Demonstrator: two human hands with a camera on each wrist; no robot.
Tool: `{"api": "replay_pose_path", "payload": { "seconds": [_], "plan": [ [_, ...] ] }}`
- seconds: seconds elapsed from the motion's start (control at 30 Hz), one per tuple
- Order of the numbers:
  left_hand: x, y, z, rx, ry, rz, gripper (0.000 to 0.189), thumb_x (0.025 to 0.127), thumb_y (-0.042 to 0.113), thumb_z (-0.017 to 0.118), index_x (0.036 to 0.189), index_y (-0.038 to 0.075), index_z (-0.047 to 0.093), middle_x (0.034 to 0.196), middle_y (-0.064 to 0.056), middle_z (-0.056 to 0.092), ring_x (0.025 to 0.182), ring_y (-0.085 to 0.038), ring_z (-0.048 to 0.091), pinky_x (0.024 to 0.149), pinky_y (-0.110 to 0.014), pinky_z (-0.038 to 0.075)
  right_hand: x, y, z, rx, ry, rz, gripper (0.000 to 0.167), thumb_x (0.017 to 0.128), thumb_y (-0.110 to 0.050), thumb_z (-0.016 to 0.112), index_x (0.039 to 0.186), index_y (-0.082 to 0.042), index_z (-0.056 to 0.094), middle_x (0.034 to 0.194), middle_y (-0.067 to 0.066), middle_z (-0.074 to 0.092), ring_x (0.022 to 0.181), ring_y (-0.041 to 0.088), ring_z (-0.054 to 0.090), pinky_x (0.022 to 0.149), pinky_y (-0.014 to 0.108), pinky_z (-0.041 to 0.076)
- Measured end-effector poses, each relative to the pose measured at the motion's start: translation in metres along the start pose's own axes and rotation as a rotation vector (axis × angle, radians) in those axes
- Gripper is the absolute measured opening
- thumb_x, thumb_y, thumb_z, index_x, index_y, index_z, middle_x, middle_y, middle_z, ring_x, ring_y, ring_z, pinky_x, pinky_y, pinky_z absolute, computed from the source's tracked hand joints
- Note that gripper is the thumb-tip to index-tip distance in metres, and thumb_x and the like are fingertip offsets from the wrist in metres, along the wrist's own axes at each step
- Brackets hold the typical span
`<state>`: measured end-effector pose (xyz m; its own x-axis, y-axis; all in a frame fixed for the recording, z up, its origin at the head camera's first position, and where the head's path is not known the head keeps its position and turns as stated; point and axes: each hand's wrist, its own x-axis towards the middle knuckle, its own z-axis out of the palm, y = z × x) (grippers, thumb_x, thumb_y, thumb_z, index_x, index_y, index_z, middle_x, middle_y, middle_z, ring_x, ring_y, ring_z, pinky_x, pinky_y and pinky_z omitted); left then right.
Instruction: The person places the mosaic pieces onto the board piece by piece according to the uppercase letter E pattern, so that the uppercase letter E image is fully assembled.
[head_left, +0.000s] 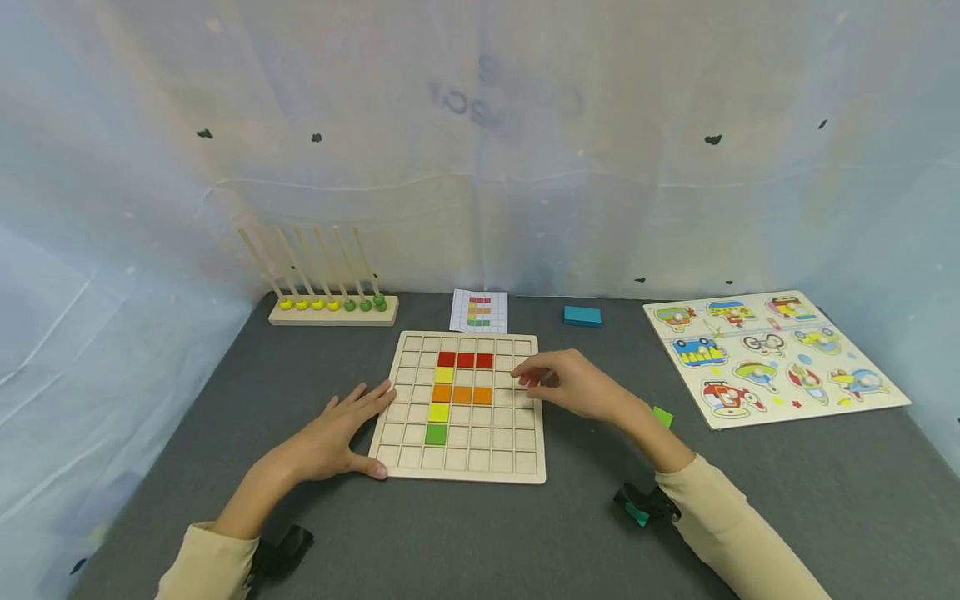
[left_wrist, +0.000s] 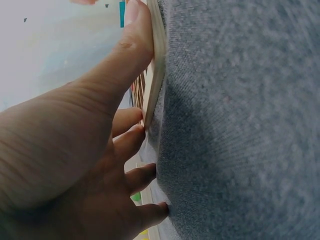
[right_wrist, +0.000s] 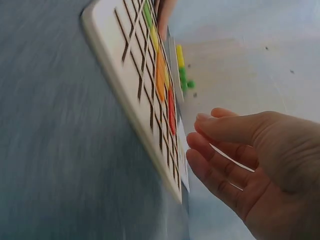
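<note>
A wooden grid board (head_left: 480, 460) lies on the dark cloth. Coloured square tiles sit in its cells: a row of red tiles (head_left: 465, 360), a row of orange tiles (head_left: 462, 396), a yellow tile (head_left: 445, 375) between those rows, another yellow tile (head_left: 438, 412) below, and a green tile (head_left: 436, 434) lowest. With spread fingers, my left hand (head_left: 330, 437) touches the board's left edge, its thumb by the near left corner. My right hand (head_left: 573, 383) hovers at the board's right side; its fingers are loosely bent, and the right wrist view shows nothing between thumb and fingers.
Behind the board lies a printed pattern card (head_left: 459, 321). A peg abacus with beads (head_left: 333, 317) stands back left, a blue block (head_left: 582, 316) back right. The vehicle puzzle board (head_left: 825, 402) lies far right. A light green piece (head_left: 663, 416) shows beside my right forearm.
</note>
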<state>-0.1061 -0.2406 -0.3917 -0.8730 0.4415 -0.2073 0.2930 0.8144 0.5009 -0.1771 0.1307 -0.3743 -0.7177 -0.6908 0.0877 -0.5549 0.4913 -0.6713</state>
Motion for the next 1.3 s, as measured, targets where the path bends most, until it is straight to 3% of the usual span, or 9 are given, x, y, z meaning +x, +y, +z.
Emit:
{"api": "replay_pose_path", "payload": {
  "seconds": [0.33,0.63,0.9,1.17,1.3],
  "plan": [
    [-0.002,-0.001,0.000,0.003,0.009,0.003,0.112,0.068,0.050,0.083,0.156,0.009,0.027,0.161,-0.016,0.020,0.146,-0.047,0.010,0.110,-0.071,0.007,-0.052,0.034,-0.031,-0.115,0.034,0.079,0.034,0.086,0.000,0.072,0.120,-0.001,0.067,0.108,0.009,0.071,0.098,0.022,0.066,0.082,0.039,0.056],
    [0.000,-0.001,0.002,0.002,0.007,0.016,0.112,0.068,0.053,0.081,0.156,0.010,0.026,0.162,-0.014,0.019,0.146,-0.046,0.009,0.111,-0.070,0.006,-0.091,0.047,-0.044,-0.165,0.035,0.135,0.036,0.083,0.001,0.075,0.118,0.000,0.068,0.107,0.008,0.070,0.095,0.024,0.066,0.079,0.036,0.057],
    [-0.001,-0.002,0.001,0.004,0.007,0.004,0.112,0.068,0.051,0.082,0.156,0.009,0.027,0.162,-0.015,0.019,0.146,-0.047,0.009,0.110,-0.071,0.006,-0.095,0.048,-0.041,-0.136,0.028,0.119,0.034,0.084,0.000,0.073,0.118,-0.002,0.068,0.102,0.004,0.070,0.094,0.022,0.066,0.079,0.036,0.057],
    [-0.001,-0.001,0.001,-0.003,0.008,0.002,0.111,0.068,0.050,0.082,0.156,0.009,0.027,0.162,-0.016,0.019,0.146,-0.047,0.009,0.111,-0.071,0.006,-0.094,0.044,-0.040,-0.150,-0.011,0.112,0.038,0.082,0.000,0.076,0.119,0.000,0.067,0.112,0.010,0.069,0.101,0.026,0.066,0.082,0.039,0.057],
    [-0.002,0.000,0.001,-0.010,0.006,0.004,0.111,0.068,0.050,0.082,0.156,0.009,0.027,0.162,-0.016,0.018,0.146,-0.047,0.009,0.111,-0.071,0.005,-0.094,0.043,-0.039,-0.168,-0.002,0.110,0.038,0.081,0.002,0.075,0.119,-0.001,0.068,0.108,0.007,0.070,0.097,0.023,0.066,0.080,0.038,0.057]
  ]
}}
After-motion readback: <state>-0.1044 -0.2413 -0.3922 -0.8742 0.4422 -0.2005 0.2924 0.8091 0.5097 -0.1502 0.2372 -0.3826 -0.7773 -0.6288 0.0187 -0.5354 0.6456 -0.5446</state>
